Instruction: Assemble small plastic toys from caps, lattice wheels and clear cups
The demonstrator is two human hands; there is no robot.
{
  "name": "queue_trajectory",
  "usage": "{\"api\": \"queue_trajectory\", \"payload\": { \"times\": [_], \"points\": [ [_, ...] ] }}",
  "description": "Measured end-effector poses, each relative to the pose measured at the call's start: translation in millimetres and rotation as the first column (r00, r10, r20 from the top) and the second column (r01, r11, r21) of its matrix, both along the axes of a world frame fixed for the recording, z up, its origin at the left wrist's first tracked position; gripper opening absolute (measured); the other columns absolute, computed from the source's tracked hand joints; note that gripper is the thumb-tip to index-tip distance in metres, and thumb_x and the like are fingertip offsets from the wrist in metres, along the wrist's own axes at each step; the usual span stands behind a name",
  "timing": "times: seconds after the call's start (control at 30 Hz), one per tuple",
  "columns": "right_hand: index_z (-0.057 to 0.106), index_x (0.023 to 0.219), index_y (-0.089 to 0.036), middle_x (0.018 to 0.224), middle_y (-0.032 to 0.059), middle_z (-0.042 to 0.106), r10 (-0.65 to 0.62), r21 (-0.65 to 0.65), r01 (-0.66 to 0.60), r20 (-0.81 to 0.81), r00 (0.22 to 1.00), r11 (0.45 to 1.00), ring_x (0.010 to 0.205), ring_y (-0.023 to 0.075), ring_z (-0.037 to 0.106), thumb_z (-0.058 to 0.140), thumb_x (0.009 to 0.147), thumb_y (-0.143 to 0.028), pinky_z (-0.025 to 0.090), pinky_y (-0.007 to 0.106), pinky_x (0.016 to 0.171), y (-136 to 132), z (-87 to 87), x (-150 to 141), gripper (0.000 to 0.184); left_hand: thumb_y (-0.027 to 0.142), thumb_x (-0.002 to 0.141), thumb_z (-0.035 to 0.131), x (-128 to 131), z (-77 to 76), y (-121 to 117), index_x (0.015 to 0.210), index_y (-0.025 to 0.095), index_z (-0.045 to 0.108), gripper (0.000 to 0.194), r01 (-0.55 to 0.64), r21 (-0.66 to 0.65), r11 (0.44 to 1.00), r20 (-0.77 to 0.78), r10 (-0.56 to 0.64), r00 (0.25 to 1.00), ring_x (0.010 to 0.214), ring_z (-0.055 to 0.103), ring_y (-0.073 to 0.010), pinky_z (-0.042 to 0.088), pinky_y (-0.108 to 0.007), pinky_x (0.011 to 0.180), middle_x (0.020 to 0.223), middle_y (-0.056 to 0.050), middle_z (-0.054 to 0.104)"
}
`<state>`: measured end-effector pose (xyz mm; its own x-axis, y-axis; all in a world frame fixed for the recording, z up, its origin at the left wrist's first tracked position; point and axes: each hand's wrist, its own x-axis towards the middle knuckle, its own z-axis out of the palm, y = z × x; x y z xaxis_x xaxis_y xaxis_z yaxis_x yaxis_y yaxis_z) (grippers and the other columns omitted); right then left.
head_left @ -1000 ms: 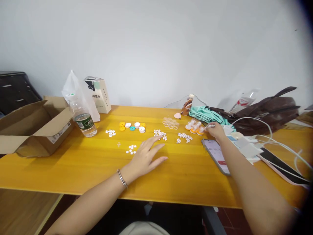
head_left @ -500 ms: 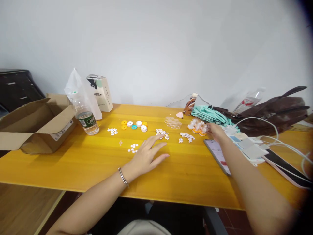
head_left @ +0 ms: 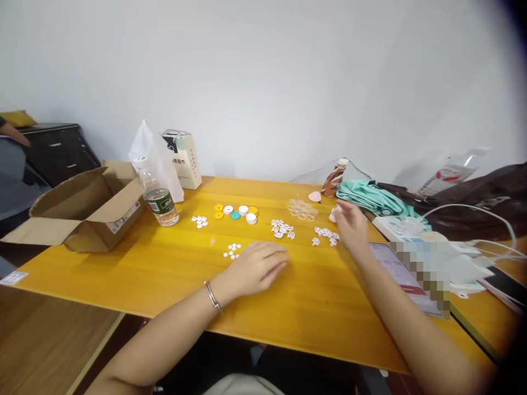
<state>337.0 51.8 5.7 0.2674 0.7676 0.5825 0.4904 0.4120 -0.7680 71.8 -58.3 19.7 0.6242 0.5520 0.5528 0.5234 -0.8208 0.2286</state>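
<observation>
My left hand (head_left: 261,266) is over the middle of the table, palm down with loosely stretched fingers and nothing in it. Small white discs (head_left: 231,252) lie by its knuckles, and white openwork plastic pieces (head_left: 282,229) lie beyond its fingertips. My right hand (head_left: 352,227) has its fingers bent around a group of clear, white and orange plastic pieces (head_left: 332,215); the hand hides most of them. More white openwork pieces (head_left: 326,236) are just left of it. Clear rings (head_left: 302,209) sit farther back. Yellow, white and blue round wheel-like parts (head_left: 235,214) form a cluster at centre left.
On the left stand an open cardboard box (head_left: 86,214), a water bottle (head_left: 160,206) and a paper bag (head_left: 187,162). To the right are a brown drink bottle (head_left: 335,178), teal cloth (head_left: 373,196), a phone (head_left: 397,271) and white cables (head_left: 473,208). A person's arm shows far left.
My right hand has moved over the clear, white and orange pieces, now covering most of them. The left hand has drawn slightly back, its fingers closer together. The view has shifted left.
</observation>
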Motion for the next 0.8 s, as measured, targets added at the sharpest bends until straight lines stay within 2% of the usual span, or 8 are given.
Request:
{"api": "queue_trajectory", "payload": {
  "times": [0.1,0.17,0.2,0.27,0.33,0.4,0.6,0.8],
  "points": [
    [0.053,0.111,-0.022,0.117,0.0076,0.056,0.216,-0.015,-0.216,0.093,0.972,0.976,0.110,0.0206,0.050,0.048,0.081,-0.032,0.035,0.040,0.096,-11.7,-7.7,-21.7,0.032,0.019,0.087,0.040,-39.6,11.4,25.5,0.110,0.019,0.056,0.028,-0.219,-0.043,0.975,0.044,0.221,0.974,0.106,0.053,-0.0185,0.040,-0.035,0.094,0.112,-0.007,0.059],
    [0.054,0.111,-0.023,0.119,0.0073,0.055,0.299,-0.063,-0.293,0.118,0.947,0.954,0.113,0.0212,0.048,0.049,0.081,-0.033,0.032,0.042,0.099,-17.1,-12.2,-27.3,0.031,0.016,0.085,0.040,-82.1,17.4,45.9,0.106,0.017,0.059,0.028,-0.394,-0.101,0.914,-0.028,0.393,0.919,0.101,0.056,-0.0189,0.043,-0.032,0.091,0.110,-0.008,0.060],
    [0.054,0.111,-0.023,0.120,0.0071,0.055,0.325,-0.091,-0.316,0.124,0.937,0.945,0.114,0.0216,0.048,0.049,0.081,-0.033,0.032,0.043,0.099,-18.9,-14.0,-28.5,0.031,0.015,0.083,0.040,-105.1,18.5,55.3,0.105,0.016,0.060,0.029,-0.516,-0.116,0.849,-0.101,0.506,0.856,0.098,0.057,-0.0199,0.044,-0.031,0.089,0.109,-0.008,0.061],
    [0.055,0.110,-0.024,0.120,0.0069,0.056,0.349,-0.146,-0.331,0.116,0.930,0.932,0.115,0.0227,0.048,0.050,0.081,-0.034,0.032,0.044,0.099,-20.7,-16.9,-29.6,0.031,0.010,0.080,0.038,-147.0,16.1,70.4,0.104,0.014,0.061,0.033,-0.740,-0.082,0.668,-0.278,0.698,0.661,0.099,0.057,-0.0229,0.043,-0.033,0.089,0.108,-0.011,0.061],
    [0.056,0.109,-0.025,0.118,0.0066,0.057,0.360,-0.193,-0.339,0.085,0.929,0.921,0.114,0.0234,0.049,0.051,0.081,-0.035,0.033,0.045,0.097,-21.0,-19.0,-31.2,0.030,0.009,0.078,0.038,-176.2,8.3,79.7,0.104,0.009,0.061,0.035,-0.790,-0.082,0.608,-0.323,0.734,0.598,0.100,0.057,-0.0255,0.042,-0.034,0.090,0.107,-0.015,0.062],
    [0.057,0.107,-0.025,0.117,0.0063,0.058,0.373,-0.224,-0.353,0.058,0.926,0.909,0.112,0.0235,0.050,0.051,0.081,-0.035,0.035,0.045,0.096,-21.4,-20.6,-33.9,0.029,0.009,0.076,0.040,-190.2,-1.6,85.0,0.105,0.009,0.061,0.036,-0.800,-0.093,0.592,-0.356,0.731,0.582,0.098,0.058,-0.0248,0.043,-0.032,0.088,0.106,-0.014,0.063],
    [0.058,0.104,-0.025,0.111,0.0052,0.061,0.401,-0.267,-0.354,0.148,0.904,0.897,0.106,0.0221,0.054,0.050,0.081,-0.035,0.038,0.043,0.094,-27.9,-22.8,-39.7,0.026,0.009,0.076,0.041,-190.4,-18.9,99.9,0.110,0.010,0.059,0.039,-0.820,-0.084,0.567,-0.361,0.749,0.555,0.101,0.058,-0.0241,0.042,-0.031,0.089,0.111,-0.013,0.062],
    [0.056,0.104,-0.022,0.108,0.0058,0.062,0.412,-0.266,-0.353,0.211,0.886,0.897,0.102,0.0202,0.056,0.048,0.082,-0.033,0.040,0.039,0.094,-29.6,-25.4,-39.8,0.026,0.016,0.075,0.044,-192.3,-26.4,109.7,0.090,0.012,0.068,0.028,-0.844,-0.078,0.531,-0.368,0.771,0.520,0.088,0.063,-0.0267,0.046,-0.032,0.079,0.093,-0.013,0.068]
  ]
}}
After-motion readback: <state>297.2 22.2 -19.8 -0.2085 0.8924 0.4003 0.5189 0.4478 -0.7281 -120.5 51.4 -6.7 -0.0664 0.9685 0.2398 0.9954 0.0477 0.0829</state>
